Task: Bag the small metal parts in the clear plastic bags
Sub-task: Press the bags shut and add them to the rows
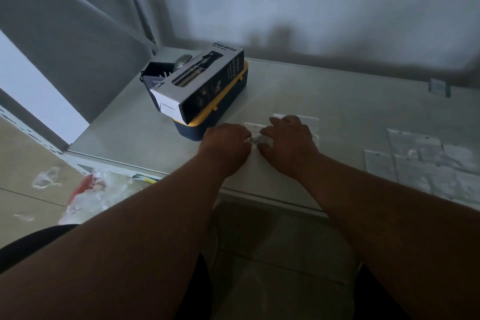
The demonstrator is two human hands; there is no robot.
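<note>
Both hands meet near the middle of the grey shelf [337, 91]. My left hand [225, 147] is closed, its fingertips pinching a small shiny metal part [254, 139]. My right hand [289, 140] rests on a clear plastic bag [296, 118] and pinches at the same spot, thumb against fingers. The bag's edge shows between the two hands. Whether the part is inside the bag is hidden by the fingers. Several more clear plastic bags [426, 161] lie flat in overlapping rows at the right.
A dark blue box with a yellow rim [207, 122] stands at the left of the hands, with a spray bottle carton [200, 80] lying on top and a small dark container [158, 70] behind. Crumpled plastic with red [88, 189] lies on the floor below left.
</note>
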